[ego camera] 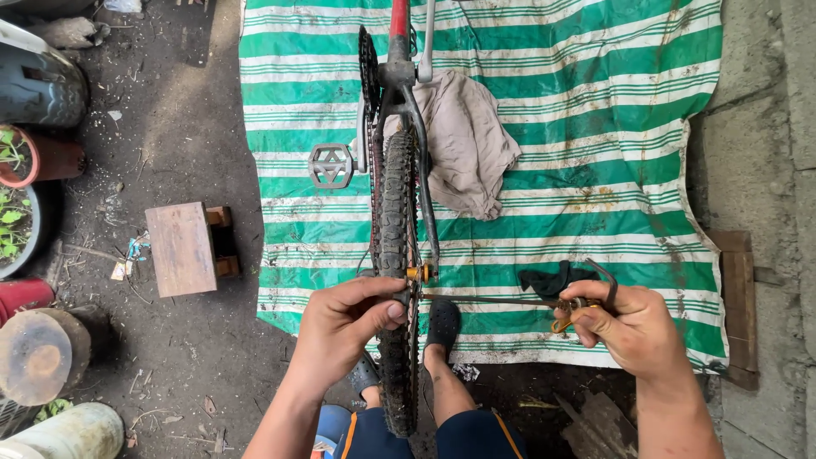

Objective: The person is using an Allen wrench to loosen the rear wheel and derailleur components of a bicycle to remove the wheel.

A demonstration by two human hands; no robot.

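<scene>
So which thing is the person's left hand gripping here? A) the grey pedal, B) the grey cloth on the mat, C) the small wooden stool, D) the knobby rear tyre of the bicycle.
D: the left hand is wrapped around the tyre, its thumb pressed on the tread, while the cloth, stool and pedal lie untouched.

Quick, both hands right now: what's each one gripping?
Left hand: closed on the rear tyre near the axle.
Right hand: closed on a thin skewer rod with its small lever.
</scene>
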